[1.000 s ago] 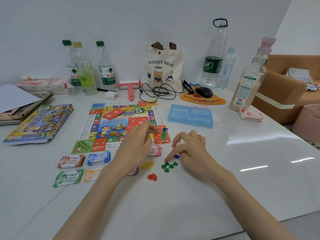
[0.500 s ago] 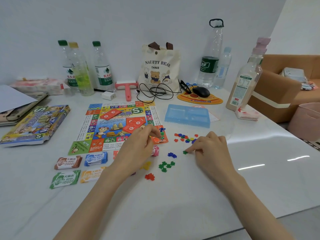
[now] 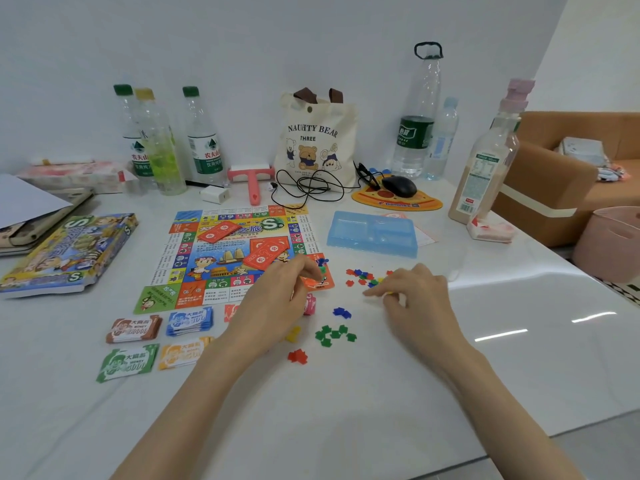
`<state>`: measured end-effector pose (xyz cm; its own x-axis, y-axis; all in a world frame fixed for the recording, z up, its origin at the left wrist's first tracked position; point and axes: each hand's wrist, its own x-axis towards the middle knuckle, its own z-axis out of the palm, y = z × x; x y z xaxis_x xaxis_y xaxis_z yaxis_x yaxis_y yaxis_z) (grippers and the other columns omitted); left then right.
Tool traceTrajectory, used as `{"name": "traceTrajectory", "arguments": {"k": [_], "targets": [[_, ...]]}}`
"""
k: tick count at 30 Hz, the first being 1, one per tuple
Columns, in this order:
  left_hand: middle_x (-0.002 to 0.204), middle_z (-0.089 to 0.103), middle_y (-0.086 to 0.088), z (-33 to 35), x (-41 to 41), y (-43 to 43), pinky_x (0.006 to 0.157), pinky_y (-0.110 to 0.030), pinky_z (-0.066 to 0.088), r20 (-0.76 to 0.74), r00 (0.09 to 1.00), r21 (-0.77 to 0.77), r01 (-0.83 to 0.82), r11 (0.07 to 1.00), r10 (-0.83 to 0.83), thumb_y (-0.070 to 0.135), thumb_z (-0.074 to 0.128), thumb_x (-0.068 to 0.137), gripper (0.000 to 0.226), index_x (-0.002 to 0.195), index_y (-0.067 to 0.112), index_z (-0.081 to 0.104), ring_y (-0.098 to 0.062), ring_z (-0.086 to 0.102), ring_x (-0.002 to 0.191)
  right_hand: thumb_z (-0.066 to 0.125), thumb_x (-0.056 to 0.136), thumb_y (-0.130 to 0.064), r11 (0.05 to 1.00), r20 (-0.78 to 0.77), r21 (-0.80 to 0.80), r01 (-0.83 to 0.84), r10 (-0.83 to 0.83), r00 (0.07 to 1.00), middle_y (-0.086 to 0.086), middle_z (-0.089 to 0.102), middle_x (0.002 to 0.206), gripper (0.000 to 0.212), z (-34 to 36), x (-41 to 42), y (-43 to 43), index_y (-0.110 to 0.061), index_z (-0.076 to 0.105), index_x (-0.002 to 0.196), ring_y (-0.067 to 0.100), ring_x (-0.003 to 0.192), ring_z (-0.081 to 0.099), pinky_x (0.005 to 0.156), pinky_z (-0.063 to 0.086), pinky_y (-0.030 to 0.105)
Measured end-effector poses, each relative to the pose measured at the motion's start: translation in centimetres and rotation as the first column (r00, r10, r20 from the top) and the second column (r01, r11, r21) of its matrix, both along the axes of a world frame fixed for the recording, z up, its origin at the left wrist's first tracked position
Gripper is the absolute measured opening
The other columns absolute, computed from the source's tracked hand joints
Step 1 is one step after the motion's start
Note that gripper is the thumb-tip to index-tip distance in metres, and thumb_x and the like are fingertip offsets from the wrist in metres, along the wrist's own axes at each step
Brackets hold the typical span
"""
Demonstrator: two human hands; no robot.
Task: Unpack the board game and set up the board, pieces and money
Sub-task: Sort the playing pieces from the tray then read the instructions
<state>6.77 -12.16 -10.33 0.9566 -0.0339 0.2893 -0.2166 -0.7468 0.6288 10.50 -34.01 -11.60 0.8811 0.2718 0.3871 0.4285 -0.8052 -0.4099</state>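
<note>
Right hand (image 3: 412, 299) has moved: a second ago it was down at the sorted piles beside the blue pieces (image 3: 342, 312), half a second ago it was already heading back, and now its fingertips sit at the near edge of the mixed pile (image 3: 363, 277), right of the board (image 3: 235, 258). Thumb and index are closed on what looks like a yellow piece (image 3: 388, 293); it is tiny, so we call the colour loosely. Left hand (image 3: 277, 299) has barely shifted and hovers over the board's near right corner with fingers bunched. We cannot tell whether it holds anything. We read this as colour sorting mid-cycle: one blue dropped off, next piece being picked. Sorted so far, all on the table near the board: green pieces (image 3: 334, 335), red pieces (image 3: 298, 356), the blue pieces, and yellow pieces (image 3: 293, 334) partly hidden by the left wrist. The board lies flat and open with red cards (image 3: 266, 252) on it and pawns (image 3: 322, 263) on the corner square. Money stacks (image 3: 133, 329) lie in rows along its near edge, so that part looks done. The empty blue tray (image 3: 372, 233) and the game box (image 3: 65, 254) are set aside. The mixed pile still has a fair number of pieces, so several more trips seem needed.
</note>
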Motion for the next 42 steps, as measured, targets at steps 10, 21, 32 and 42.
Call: {"name": "traceTrajectory", "arguments": {"k": [10, 21, 32, 42], "targets": [[0.115, 0.057, 0.010, -0.1, -0.2, -0.8, 0.089, -0.024, 0.045, -0.025, 0.999, 0.022, 0.031, 0.999, -0.031, 0.005, 0.040, 0.096, 0.033, 0.109, 0.030, 0.058, 0.001, 0.049, 0.107, 0.037, 0.100, -0.016, 0.930, -0.001, -0.327, 0.166, -0.176, 0.984, -0.008, 0.050, 0.118, 0.044, -0.2, 1.0, -0.6, -0.042, 0.053, 0.132, 0.017, 0.108, 0.034, 0.087, 0.023, 0.032], [0.115, 0.057, 0.008, 0.0, -0.4, -0.9, 0.089, -0.025, 0.044, -0.034, 0.999, 0.027, 0.031, 0.999, -0.030, 0.007, 0.040, 0.096, 0.032, 0.110, 0.030, 0.057, -0.001, 0.050, 0.105, 0.042, 0.100, -0.018, 0.947, 0.005, -0.288, 0.140, -0.145, 0.989, -0.007, 0.050, 0.123, 0.037, 0.1, 0.6, -0.4, -0.038, 0.061, 0.125, 0.017, 0.113, 0.033, 0.091, 0.020, 0.032], [0.115, 0.056, 0.009, 0.4, -0.5, -0.8, 0.085, -0.020, 0.041, -0.035, 0.999, 0.034, 0.033, 0.999, -0.032, 0.005, 0.038, 0.097, 0.035, 0.111, 0.030, 0.057, 0.003, 0.048, 0.100, 0.052, 0.089, 0.001, 0.990, 0.026, -0.131, -0.057, 0.061, 0.998, -0.022, 0.054, 0.099, 0.047, -0.1, -0.4, 0.0, -0.039, 0.077, 0.085, 0.005, 0.094, 0.031, 0.083, 0.014, 0.025], [0.117, 0.055, 0.007, 0.5, -0.6, -0.7, 0.083, -0.021, 0.042, -0.042, 0.999, 0.030, 0.016, 0.999, -0.015, 0.008, 0.039, 0.098, 0.032, 0.112, 0.030, 0.057, 0.000, 0.049, 0.099, 0.045, 0.082, 0.013, 0.992, -0.071, -0.007, -0.127, 0.126, 0.989, -0.030, 0.055, 0.089, 0.064, -0.7, -0.3, 0.1, -0.042, 0.077, 0.077, 0.004, 0.093, 0.040, 0.083, 0.019, 0.024]]}}
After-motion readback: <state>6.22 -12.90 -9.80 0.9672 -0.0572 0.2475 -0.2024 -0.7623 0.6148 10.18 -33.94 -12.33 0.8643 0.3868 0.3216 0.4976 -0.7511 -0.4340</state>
